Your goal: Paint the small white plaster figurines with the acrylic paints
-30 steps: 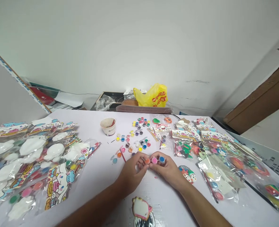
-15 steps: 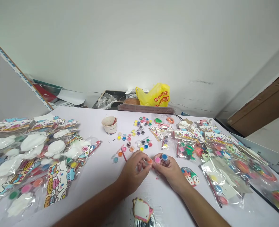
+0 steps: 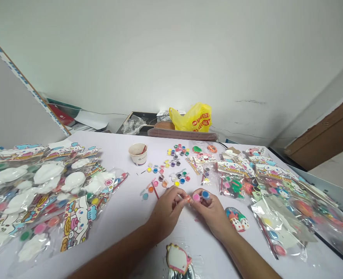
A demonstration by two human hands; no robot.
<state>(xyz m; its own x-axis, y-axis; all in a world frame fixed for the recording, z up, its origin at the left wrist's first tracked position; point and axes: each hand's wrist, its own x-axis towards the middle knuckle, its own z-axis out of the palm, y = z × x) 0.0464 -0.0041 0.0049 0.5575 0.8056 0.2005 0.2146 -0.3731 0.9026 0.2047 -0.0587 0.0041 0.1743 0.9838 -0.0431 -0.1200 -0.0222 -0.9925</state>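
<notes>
Both hands meet over the middle of the table, closed on a short strip of small paint pots. My left hand (image 3: 169, 207) pinches the orange paint pot (image 3: 188, 198) at the strip's left end. My right hand (image 3: 210, 211) grips the pink paint pot (image 3: 196, 197) and the blue paint pot (image 3: 205, 195). Fingers partly hide the orange pot. Below the hands lies a pink-edged white figure (image 3: 177, 259) on clear plastic. To the right of my right hand rests a painted round piece (image 3: 237, 219). A red brush (image 3: 155, 190) lies just beyond my left hand.
A paper cup (image 3: 138, 154) with a brush inside stands behind the hands, near several loose paint pots (image 3: 182, 180). Bagged white figures (image 3: 48, 172) cover the left side; more bagged kits (image 3: 278, 221) lie on the right. A yellow plastic bag (image 3: 191, 118) sits at the back.
The whole view has shifted slightly, moving the scene to the right. Both hands stay together on the paint pots, the orange one now more covered by fingers.
</notes>
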